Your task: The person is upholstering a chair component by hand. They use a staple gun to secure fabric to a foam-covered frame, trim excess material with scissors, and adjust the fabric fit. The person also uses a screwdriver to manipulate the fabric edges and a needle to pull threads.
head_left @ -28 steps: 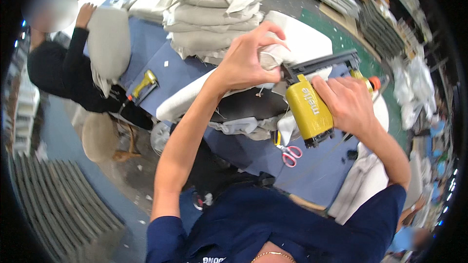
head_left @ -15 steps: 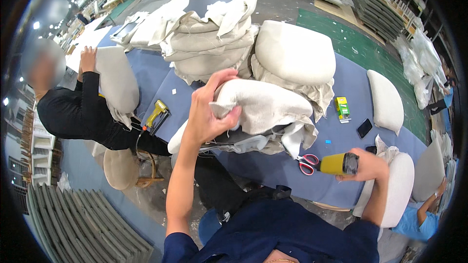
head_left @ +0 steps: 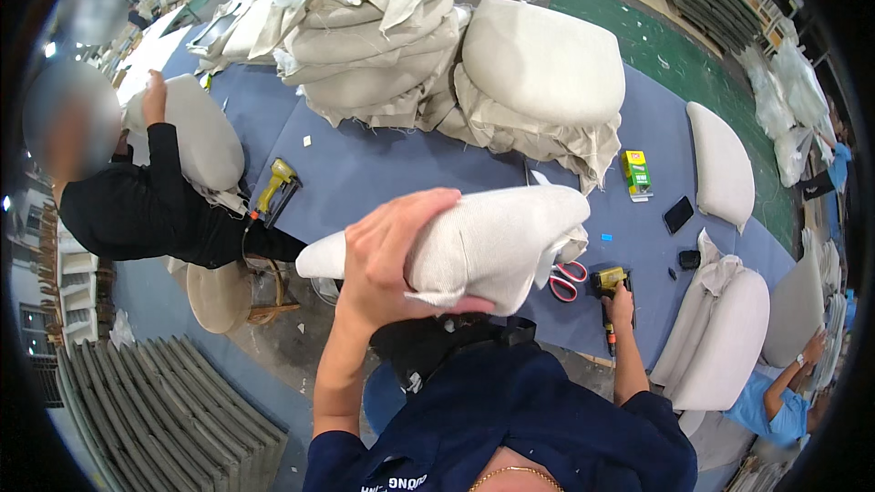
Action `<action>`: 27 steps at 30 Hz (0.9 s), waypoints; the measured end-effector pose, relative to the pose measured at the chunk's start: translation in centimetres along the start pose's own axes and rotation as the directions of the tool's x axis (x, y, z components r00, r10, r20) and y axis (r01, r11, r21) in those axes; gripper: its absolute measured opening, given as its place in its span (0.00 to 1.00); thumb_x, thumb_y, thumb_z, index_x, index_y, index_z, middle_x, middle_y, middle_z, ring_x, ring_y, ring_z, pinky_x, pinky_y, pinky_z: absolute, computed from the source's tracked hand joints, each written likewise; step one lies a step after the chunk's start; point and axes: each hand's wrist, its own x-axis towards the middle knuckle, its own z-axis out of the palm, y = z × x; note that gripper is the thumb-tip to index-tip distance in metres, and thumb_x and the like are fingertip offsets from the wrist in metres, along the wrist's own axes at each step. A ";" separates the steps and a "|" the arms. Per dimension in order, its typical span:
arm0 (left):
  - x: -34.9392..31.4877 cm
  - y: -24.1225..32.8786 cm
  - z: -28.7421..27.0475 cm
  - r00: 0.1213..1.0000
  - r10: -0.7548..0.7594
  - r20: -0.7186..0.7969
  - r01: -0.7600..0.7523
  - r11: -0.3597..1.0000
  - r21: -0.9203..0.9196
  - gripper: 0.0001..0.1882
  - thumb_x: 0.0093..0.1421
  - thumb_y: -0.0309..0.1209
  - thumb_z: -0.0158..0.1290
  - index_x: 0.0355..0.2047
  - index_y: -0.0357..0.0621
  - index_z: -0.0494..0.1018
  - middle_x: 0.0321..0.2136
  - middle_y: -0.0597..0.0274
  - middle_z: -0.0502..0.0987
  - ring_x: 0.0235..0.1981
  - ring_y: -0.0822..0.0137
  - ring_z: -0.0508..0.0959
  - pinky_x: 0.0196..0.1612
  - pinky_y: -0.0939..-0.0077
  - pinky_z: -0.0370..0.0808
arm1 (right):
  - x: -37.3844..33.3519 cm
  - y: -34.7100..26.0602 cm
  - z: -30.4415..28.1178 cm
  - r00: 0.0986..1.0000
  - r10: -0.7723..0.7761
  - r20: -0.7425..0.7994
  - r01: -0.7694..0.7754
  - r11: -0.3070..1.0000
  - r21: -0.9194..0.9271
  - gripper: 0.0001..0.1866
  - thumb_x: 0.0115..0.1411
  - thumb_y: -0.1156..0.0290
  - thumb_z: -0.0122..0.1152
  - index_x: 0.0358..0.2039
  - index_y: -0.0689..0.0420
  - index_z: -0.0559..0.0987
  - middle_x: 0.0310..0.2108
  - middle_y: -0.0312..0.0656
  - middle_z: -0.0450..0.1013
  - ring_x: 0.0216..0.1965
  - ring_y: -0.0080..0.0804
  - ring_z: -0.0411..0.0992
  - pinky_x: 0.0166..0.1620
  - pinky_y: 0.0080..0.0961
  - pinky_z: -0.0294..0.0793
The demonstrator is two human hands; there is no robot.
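Observation:
My left hand grips one end of a cream fabric-covered chair cushion, fingers over its top and thumb beneath. The cushion is tilted above the near edge of the table, its fabric creased by the thumb. In my right hand is a yellow and black staple gun, low over the table's near edge, apart from the cushion. Scissors with red and white handles lie between the staple gun and the cushion, their blades partly hidden.
Behind the cushion are a stack of covered pads and a large cushion. A green and yellow box, a phone and more cushions lie right. A co-worker handles a cushion at left, near another staple gun.
My left hand has turned the cushion over, smooth cover now facing up, and brought it nearer me. My right hand has drawn the staple gun lower and left, and the view has shifted.

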 end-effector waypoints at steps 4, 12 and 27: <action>2.4 -3.6 0.8 0.995 -0.098 -0.017 0.096 0.990 -0.101 0.50 0.31 0.50 0.79 0.52 0.34 0.74 0.43 0.52 0.83 0.45 0.59 0.83 0.52 0.67 0.78 | -0.1 -1.4 -2.3 0.996 0.044 -0.074 -0.054 0.988 -0.144 0.18 0.56 0.65 0.70 0.44 0.59 0.78 0.42 0.55 0.78 0.44 0.60 0.77 0.46 0.48 0.79; 5.2 -9.8 1.4 0.978 -0.159 -0.132 0.169 0.983 0.069 0.39 0.41 0.25 0.71 0.57 0.37 0.72 0.45 0.52 0.82 0.47 0.55 0.83 0.51 0.65 0.76 | -1.9 -13.4 -3.1 0.978 -0.201 -0.053 0.204 0.881 0.428 0.09 0.59 0.66 0.67 0.36 0.56 0.87 0.33 0.49 0.82 0.35 0.45 0.81 0.38 0.38 0.79; 9.8 -13.0 5.2 0.933 -0.319 -0.166 0.358 0.872 0.335 0.34 0.47 0.40 0.71 0.50 0.40 0.69 0.40 0.47 0.80 0.41 0.40 0.80 0.42 0.51 0.76 | -7.3 -34.1 -21.3 0.661 -0.682 -0.314 0.668 0.343 0.661 0.17 0.61 0.72 0.65 0.51 0.61 0.80 0.38 0.49 0.80 0.37 0.40 0.79 0.42 0.32 0.77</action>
